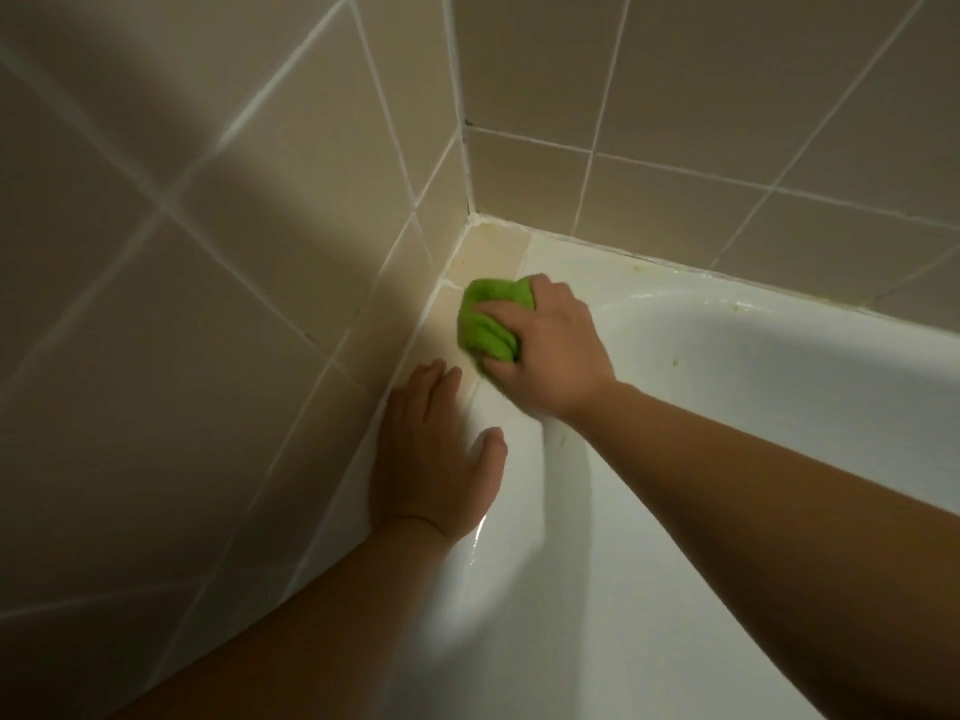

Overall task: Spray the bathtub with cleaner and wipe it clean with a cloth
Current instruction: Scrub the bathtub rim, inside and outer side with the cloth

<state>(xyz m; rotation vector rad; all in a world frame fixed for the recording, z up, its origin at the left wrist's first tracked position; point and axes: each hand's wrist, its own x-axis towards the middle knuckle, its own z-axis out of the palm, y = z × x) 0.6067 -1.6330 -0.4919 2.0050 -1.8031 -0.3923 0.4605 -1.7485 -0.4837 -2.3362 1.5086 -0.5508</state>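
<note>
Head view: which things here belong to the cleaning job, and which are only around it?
Job: green cloth, gripped by right hand; white bathtub; left hand, flat on tub rim.
Around: beige wall tiles; tiled corner ledge.

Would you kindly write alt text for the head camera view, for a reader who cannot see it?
The right hand grips a bunched green cloth at the corner of a white bathtub, where two beige tiled walls meet. The left hand rests flat on the tub's rim beside the wall.

Bright green cloth, glossy white bathtub, beige wall tiles with white grout
</note>
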